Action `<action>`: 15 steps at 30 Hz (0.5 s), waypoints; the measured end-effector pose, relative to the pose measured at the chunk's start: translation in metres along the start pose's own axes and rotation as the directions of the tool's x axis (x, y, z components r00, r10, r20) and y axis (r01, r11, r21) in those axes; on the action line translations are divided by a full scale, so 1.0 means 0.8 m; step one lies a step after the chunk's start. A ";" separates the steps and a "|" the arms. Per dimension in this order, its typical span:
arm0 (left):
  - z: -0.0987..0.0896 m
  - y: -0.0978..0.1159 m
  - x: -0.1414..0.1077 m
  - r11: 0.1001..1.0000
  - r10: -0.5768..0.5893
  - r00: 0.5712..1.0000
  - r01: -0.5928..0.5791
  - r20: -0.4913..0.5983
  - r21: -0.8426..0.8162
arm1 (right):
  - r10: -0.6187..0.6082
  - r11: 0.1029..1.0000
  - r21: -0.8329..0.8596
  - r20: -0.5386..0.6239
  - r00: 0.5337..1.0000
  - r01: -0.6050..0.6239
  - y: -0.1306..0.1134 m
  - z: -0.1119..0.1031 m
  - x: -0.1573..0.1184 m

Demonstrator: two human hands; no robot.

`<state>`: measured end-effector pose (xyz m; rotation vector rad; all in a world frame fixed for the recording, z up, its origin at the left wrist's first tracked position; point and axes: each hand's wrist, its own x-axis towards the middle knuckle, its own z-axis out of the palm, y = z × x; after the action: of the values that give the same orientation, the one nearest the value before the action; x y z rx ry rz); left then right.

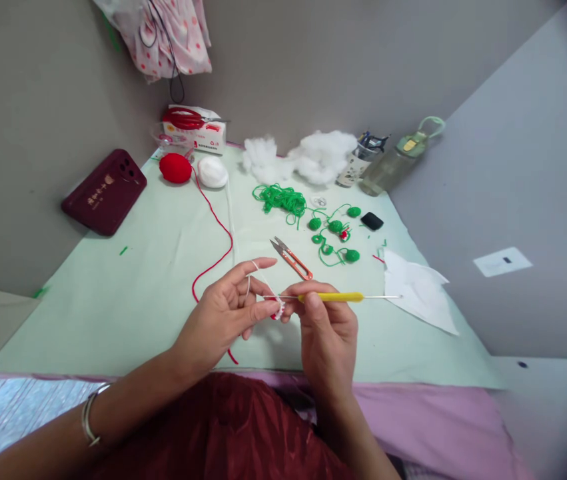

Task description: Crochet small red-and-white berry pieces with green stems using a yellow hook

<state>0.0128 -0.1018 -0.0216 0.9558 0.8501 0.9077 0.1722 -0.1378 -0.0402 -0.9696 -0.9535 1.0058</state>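
My left hand [233, 300] pinches a small red and white crochet piece [279, 308] between thumb and fingers. White yarn [264, 275] loops over its raised index finger and runs down to the piece. In my right hand [328, 327] is a yellow-handled crochet hook [338, 297], lying level, its thin metal tip at the piece and its other end pointing right. The fingers partly hide the crochet piece. Just beyond the hands lie orange thread snips [293, 259]. A red yarn strand [213, 265] passes behind my left hand and reappears below it.
Red [175, 168] and white [212, 173] yarn balls sit at back left, near a phone [106, 193] and red scissors [186, 119]. White stuffing [323, 157], tangled green yarn [283, 200] and several green crocheted balls [335, 227] lie farther back. A bottle [396, 160] and white paper [418, 290] are right.
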 end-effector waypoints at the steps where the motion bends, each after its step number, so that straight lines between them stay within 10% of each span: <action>1: 0.001 0.001 0.000 1.000 -0.007 1.000 0.007 -0.004 0.006 | 0.000 1.000 -0.001 0.003 1.000 0.000 0.001 0.000 0.000; 15: 0.004 0.000 -0.002 0.998 -0.058 0.996 0.058 0.064 -0.001 | -0.078 0.993 -0.092 -0.003 0.997 0.077 0.001 -0.002 0.001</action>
<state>0.0149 -0.1040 -0.0205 0.9485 0.8183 0.8244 0.1733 -0.1369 -0.0415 -1.0037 -1.0318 0.8998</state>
